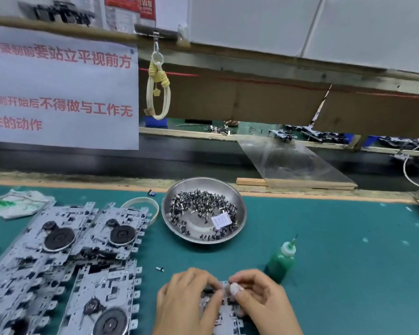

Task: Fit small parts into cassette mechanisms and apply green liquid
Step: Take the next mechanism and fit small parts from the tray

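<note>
Fitting step: the left hand [186,301] and right hand [259,298], fingers curled, meet over a mechanism [224,315] at the near edge of the mat [336,238], apparently pinching a small part at its top edge, though the part itself is too small to make out. The bottle [281,259] of green liquid stands upright just right of the hands; the bowl [203,210] of parts lies beyond them. Once the part is seated, the next move likely calls for the right hand to take the bottle.

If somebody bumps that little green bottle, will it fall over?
Probably, fairly easily. The bottle is tall and narrow, stands upright on the mat, and is topped by a long thin nozzle, so a side knock could tip it. It looks like soft plastic, so likely light and squeezable. The green liquid inside may steady it a little.
</note>
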Demonstrator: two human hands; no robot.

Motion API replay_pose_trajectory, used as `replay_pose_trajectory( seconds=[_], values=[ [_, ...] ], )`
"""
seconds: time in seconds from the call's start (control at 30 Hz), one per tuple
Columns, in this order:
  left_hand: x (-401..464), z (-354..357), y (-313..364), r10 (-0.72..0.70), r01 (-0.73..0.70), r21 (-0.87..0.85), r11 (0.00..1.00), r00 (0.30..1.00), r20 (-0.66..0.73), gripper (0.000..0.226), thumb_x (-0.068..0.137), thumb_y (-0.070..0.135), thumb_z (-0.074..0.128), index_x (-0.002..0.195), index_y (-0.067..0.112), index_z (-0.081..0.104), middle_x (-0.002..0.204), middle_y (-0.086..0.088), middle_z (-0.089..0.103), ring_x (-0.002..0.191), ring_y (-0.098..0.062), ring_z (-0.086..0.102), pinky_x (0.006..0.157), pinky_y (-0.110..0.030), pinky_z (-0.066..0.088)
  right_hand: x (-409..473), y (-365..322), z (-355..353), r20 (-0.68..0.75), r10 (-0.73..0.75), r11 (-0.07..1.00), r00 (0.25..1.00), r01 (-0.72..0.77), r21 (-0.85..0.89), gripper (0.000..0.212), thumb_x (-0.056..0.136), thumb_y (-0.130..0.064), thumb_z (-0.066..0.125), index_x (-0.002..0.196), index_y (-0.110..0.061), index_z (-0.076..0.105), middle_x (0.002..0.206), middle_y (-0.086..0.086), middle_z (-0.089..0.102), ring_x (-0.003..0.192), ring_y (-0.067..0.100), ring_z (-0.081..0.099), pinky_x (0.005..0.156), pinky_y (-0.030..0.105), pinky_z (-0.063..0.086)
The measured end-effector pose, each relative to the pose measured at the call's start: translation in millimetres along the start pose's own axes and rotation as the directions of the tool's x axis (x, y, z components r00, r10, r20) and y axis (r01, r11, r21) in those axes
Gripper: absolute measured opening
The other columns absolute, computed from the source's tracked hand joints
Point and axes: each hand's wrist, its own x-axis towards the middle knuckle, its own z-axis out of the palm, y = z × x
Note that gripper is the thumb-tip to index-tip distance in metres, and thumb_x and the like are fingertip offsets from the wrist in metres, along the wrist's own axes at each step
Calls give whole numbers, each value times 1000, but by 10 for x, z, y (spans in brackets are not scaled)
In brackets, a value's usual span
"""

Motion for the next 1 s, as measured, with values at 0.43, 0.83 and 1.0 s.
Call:
replay_pose_trajectory(
  seconds=[0.43,0.83,1.0],
  values=[
    [41,151,-141,252,-283,-111,953,939,-233,18,62,38,43,79,38,47,67,32,53,72,10,45,59,-14,42,-8,137,-79,-38,81,993,996,-77,91,30,73,25,58,59,1,69,63,30,65,47,24,61,47,19,48],
    [-18,182,-120,155,-193,-142,971,958,-240,21,61,35,42,80,39,48,70,32,54,79,9,40,64,-13,35,-72,109,-22,-8,-184,941,983,174,-290,25,64,-10,80,55,-31,70,75,-9,59,57,5,50,56,15,39],
    [-87,207,-139,44,-76,-232,970,989,-141,39,68,49,27,106,58,27,90,30,54,104,12,29,93,-16,31,-84,109,-40,4,-167,916,986,157,-371,39,70,6,74,58,-31,70,84,-10,61,61,3,53,61,12,43]
  ],
)
